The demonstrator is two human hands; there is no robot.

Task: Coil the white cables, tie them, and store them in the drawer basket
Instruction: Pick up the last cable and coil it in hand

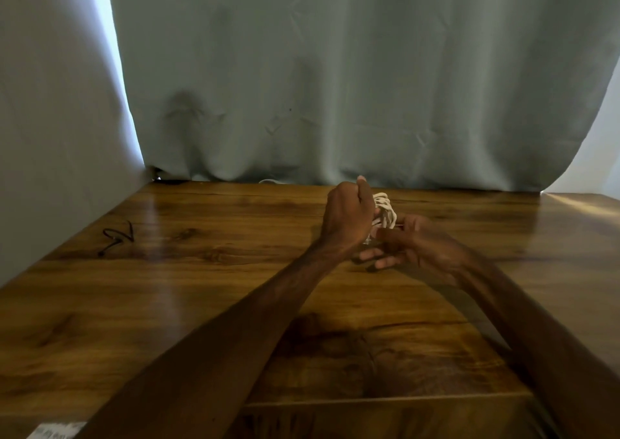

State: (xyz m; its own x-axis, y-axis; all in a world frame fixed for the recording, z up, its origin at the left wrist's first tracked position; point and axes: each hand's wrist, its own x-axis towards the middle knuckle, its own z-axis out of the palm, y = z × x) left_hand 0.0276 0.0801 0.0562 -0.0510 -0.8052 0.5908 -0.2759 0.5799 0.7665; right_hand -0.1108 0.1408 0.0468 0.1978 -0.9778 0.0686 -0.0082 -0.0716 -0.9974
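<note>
Curled round the white cable coil (pixel 384 209), my left hand (pixel 347 220) grips mid-bundle — likely soft, light, springy; right hand (pixel 424 244) blurred — grip unclear.

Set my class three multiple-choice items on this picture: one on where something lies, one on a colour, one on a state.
1. Where does the black tie lie?
A. On the table, off to the left of the left hand
B. In a drawer
C. On the floor

2. What colour is the cable that the left hand holds?
A. Red
B. White
C. Black

3. What state is that cable in?
A. Coiled in a bundle
B. Stretched out straight
C. Lying untouched on the table

Answers:
1 A: the black tie rests on the wood, apart from the left hand and well to its left.
2 B: pale white loops show beside the curled fingers.
3 A: several loops sit gathered together in the left hand's grip, lifted off the table.
</note>
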